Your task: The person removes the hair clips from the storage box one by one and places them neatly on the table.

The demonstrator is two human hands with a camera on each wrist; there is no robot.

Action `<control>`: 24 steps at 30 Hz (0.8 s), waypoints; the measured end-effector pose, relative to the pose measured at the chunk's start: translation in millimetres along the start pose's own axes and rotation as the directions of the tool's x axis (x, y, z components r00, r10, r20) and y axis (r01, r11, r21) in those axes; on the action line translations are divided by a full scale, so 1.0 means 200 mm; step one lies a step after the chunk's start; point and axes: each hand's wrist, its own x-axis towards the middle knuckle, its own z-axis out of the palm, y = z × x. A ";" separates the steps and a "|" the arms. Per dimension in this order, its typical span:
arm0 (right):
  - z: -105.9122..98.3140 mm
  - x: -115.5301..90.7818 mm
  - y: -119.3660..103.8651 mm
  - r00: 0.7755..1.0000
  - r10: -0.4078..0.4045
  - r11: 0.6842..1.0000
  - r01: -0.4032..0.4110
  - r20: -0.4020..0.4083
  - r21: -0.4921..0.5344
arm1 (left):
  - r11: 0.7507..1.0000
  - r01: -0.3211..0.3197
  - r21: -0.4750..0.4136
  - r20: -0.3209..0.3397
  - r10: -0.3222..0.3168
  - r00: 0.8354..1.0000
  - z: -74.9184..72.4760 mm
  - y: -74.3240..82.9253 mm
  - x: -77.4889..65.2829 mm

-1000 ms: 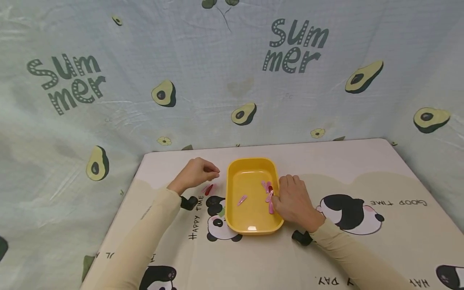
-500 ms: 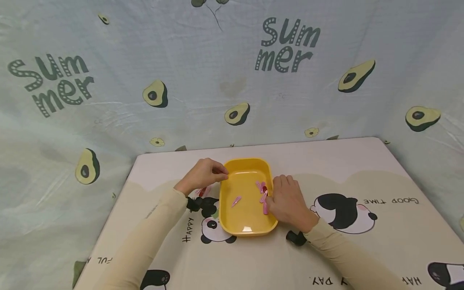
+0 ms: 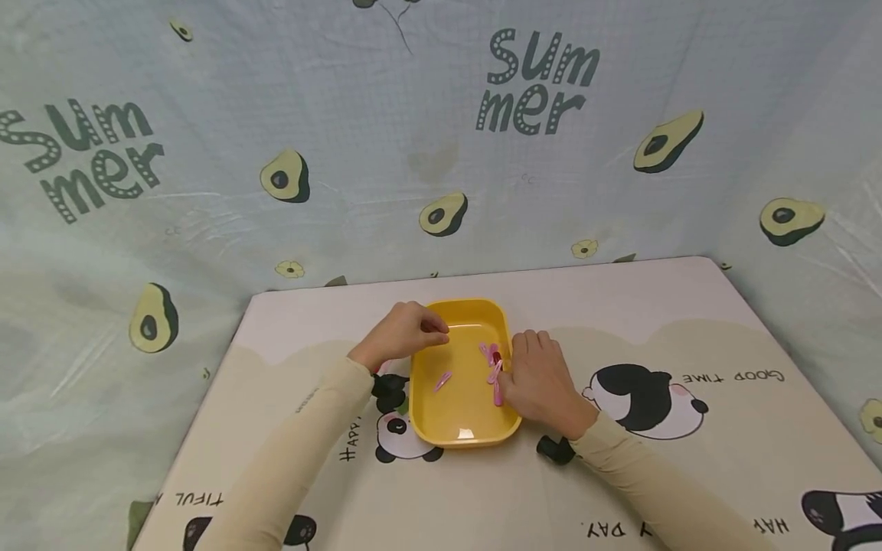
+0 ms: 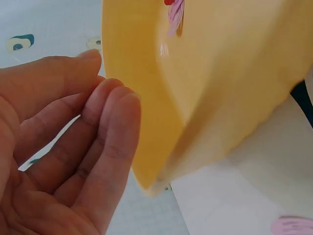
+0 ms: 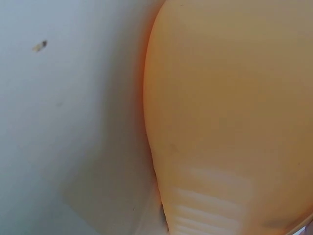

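Note:
A yellow tray (image 3: 451,425) lies on the table, with several pink hair clips (image 3: 498,393) and a red one (image 3: 497,357) along its right side. A single pink clip (image 3: 442,381) lies farther left inside it. My left hand (image 3: 406,335) is over the tray's upper left edge, thumb and fingertips drawn together. In the left wrist view, these fingertips (image 4: 124,105) overlap the tray wall; I cannot tell whether they pinch anything. My right hand (image 3: 544,380) grips the tray's right rim, thumb on the inner side.
Another pink hair clip (image 4: 293,225) lies on the table outside the tray, beneath my left wrist. A panda-print cloth (image 3: 641,402) covers the table. Behind it hangs a curtain (image 3: 372,153) printed with avocados.
My left hand has moved right, from beside the tray to over its left edge. The right hand keeps its grip on the rim. The head view has shifted slightly right.

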 end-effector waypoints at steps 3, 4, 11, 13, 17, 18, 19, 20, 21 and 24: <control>0.00 0.00 0.00 1.000 -0.002 1.000 0.002 0.003 -0.003 | 1.000 -0.012 0.004 0.000 0.012 1.000 0.02 0.02 0.01; 0.00 0.00 0.00 1.000 -0.001 1.000 0.001 0.005 -0.004 | 1.000 -0.019 0.007 -0.001 0.019 1.000 0.03 0.03 0.02; -0.01 0.00 0.00 1.000 0.008 1.000 -0.008 0.022 0.005 | 1.000 -0.021 0.019 0.030 0.021 0.999 0.08 0.04 0.05; -0.01 0.00 0.00 1.000 0.005 1.000 -0.005 0.016 0.004 | 0.999 -0.025 0.030 0.057 0.023 0.998 0.09 0.05 0.06; 0.00 0.00 0.00 1.000 -0.006 1.000 0.006 -0.004 0.002 | 0.998 -0.015 0.059 0.124 0.007 0.992 0.10 0.05 0.06; -0.01 0.00 0.00 1.000 -0.007 1.000 0.007 -0.007 0.005 | 0.997 -0.010 0.071 0.137 0.001 0.991 0.10 0.05 0.06; -0.01 0.00 0.00 1.000 -0.007 1.000 0.008 -0.009 0.005 | 0.997 -0.006 0.082 0.148 -0.006 0.989 0.10 0.05 0.06; -0.01 0.00 0.00 1.000 -0.007 1.000 0.007 -0.009 0.006 | 0.996 0.000 0.093 0.156 -0.014 0.988 0.11 0.06 0.06; -0.01 0.00 0.00 1.000 -0.008 1.000 0.008 -0.008 0.009 | 0.994 0.006 0.109 0.162 -0.023 0.986 0.11 0.06 0.06; -0.01 0.00 0.00 1.000 -0.010 1.000 0.010 -0.009 0.014 | 0.988 0.029 0.154 0.180 -0.057 0.982 0.12 0.06 0.06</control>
